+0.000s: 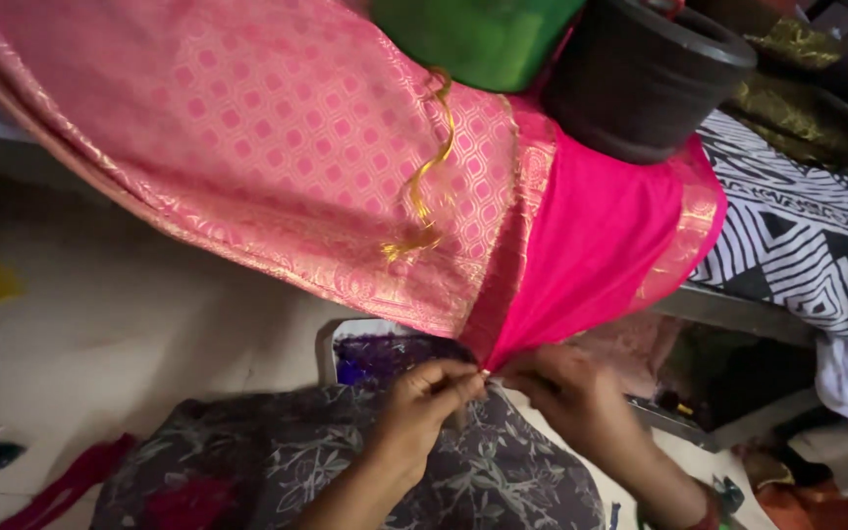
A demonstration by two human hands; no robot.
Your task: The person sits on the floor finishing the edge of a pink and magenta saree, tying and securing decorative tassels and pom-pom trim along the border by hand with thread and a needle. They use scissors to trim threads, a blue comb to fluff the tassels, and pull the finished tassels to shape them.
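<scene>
Over my lap, in its grey floral cloth point(345, 471), my left hand point(422, 404) and right hand point(561, 388) meet, each pinching the drawn-down corner of the bright pink fabric point(591, 245) so the point stays taut between my fingertips. Beyond, the pink-and-gold brocade point(267, 137) hangs off the bed, a gold tassel point(424, 196) dangling. A black tub point(640, 79) and a green container point(473, 39) sit on the cloth (apparently as weights).

1. Soft, even daylight fills the scene, brightest on the pink cloth point(267, 137).
2. Shadow gathers beneath the bed point(797, 236).
3. Slight overall blur; the floor point(120, 314) looks washed-out, with no harsh glare.
</scene>
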